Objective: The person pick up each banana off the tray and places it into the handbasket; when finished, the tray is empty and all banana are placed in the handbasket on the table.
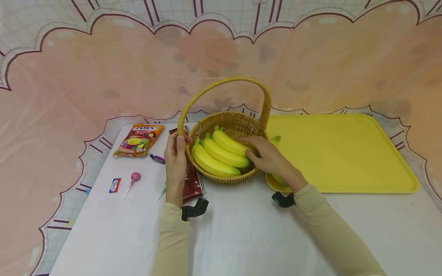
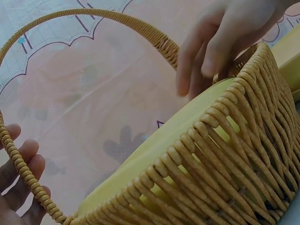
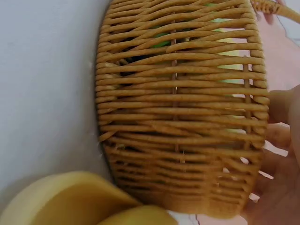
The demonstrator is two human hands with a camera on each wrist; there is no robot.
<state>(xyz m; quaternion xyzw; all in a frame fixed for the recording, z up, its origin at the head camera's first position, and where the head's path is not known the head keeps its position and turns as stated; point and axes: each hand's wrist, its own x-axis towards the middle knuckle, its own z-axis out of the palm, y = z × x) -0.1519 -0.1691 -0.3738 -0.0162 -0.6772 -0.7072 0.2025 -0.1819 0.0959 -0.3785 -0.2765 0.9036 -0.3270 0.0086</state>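
Note:
A woven wicker basket [image 1: 224,181] with a tall arched handle holds three yellow bananas [image 1: 224,151], lying side by side. My left hand [image 1: 176,157] grips the handle near its left foot; in the left wrist view several fingertips [image 2: 30,164] show behind the handle. Over the basket's right side reaches my right hand [image 1: 269,155], its fingers loosely bent beside the banana ends. In the left wrist view that right hand [image 2: 220,42] hangs above the rim with nothing between its fingers. Whether it touches a banana is hidden.
A yellow tray [image 1: 345,153] lies to the right, with another banana [image 1: 275,140] on its left end, partly covered by my right arm. Left of the basket are a dark red packet [image 1: 193,186], an orange candy bag [image 1: 139,140], a purple-wrapped candy [image 1: 157,158], lollipops [image 1: 135,176] and a small wrapped sweet [image 1: 115,185].

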